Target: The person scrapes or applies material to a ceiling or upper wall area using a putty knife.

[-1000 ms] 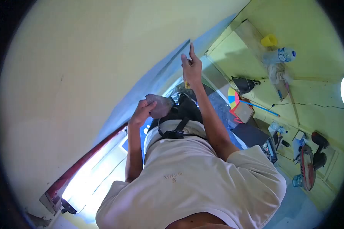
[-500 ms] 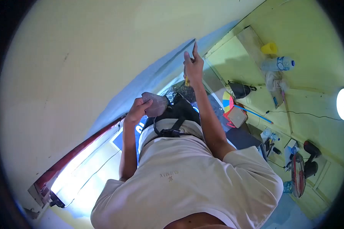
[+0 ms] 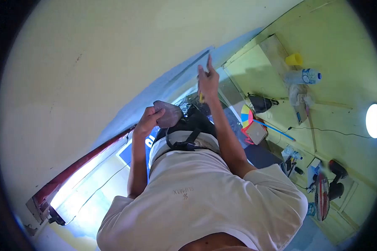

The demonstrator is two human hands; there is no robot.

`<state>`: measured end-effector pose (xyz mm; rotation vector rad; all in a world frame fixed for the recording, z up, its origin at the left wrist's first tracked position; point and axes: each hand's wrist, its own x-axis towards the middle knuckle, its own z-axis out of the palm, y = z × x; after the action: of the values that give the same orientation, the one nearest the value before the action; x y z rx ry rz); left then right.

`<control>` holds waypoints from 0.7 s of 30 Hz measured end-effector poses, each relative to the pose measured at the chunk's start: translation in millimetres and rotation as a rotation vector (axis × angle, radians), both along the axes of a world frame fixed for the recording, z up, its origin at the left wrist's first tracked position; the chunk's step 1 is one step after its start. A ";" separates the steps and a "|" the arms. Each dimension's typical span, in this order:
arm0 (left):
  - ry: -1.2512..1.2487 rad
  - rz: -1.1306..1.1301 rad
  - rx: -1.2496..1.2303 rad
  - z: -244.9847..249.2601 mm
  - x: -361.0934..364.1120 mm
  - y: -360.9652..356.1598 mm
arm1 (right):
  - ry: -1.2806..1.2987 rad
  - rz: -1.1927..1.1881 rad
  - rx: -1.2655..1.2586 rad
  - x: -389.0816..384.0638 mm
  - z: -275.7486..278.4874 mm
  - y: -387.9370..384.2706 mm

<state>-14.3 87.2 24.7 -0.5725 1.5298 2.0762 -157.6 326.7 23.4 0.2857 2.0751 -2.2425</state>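
My left hand [image 3: 145,121] is closed on a grey flat plate [image 3: 169,115] with rounded corners, its thumb lying on the upper face. My right hand [image 3: 208,81] is raised close to the wall. Its index finger points up, and the other fingers are wrapped around a tool with a yellow handle [image 3: 201,98]; the tool's working end is hidden or too blurred to make out. Beyond the fingertip, a darker grey streak [image 3: 192,63] runs along the blue-grey band [image 3: 151,90] on the cream wall [image 3: 92,62].
On the right, a ledge [image 3: 273,49] bears a yellow cup [image 3: 294,59] and a plastic bottle [image 3: 303,76]. A black bag [image 3: 260,103] hangs below. Lower right are a fan [image 3: 321,196] and a bright lamp [image 3: 373,120]. A dark red edge [image 3: 79,169] borders the wall at lower left.
My right hand has come down slightly and to the left, with its fingertip lower beside the wall streak. My left hand keeps the grey plate in nearly the same spot. The view has shifted slightly.
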 end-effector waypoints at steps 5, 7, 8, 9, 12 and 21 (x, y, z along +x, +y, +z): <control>-0.009 -0.002 -0.014 -10.2 6.2 -2.2 | -0.007 0.039 0.021 7.3 1.6 0.2; -0.001 0.003 0.001 -6.3 4.1 -1.7 | 0.011 0.069 0.047 9.6 -3.6 -1.4; 0.014 0.008 -0.004 -10.2 4.5 -3.6 | 0.055 0.048 0.077 -0.2 -16.1 3.1; 0.022 0.013 -0.007 -7.6 6.4 -2.1 | 0.091 0.027 0.108 -6.5 -16.7 6.2; -0.008 -0.047 -0.053 -14.1 8.3 -5.3 | 0.061 0.004 0.182 -4.0 -23.8 16.2; -0.023 -0.017 -0.053 -11.6 8.5 0.1 | 0.281 0.031 0.487 -21.3 -47.7 29.8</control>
<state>-5.8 87.2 13.1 -0.5994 1.5752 2.0149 -178.9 356.5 -24.3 -0.0446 2.7341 -1.8135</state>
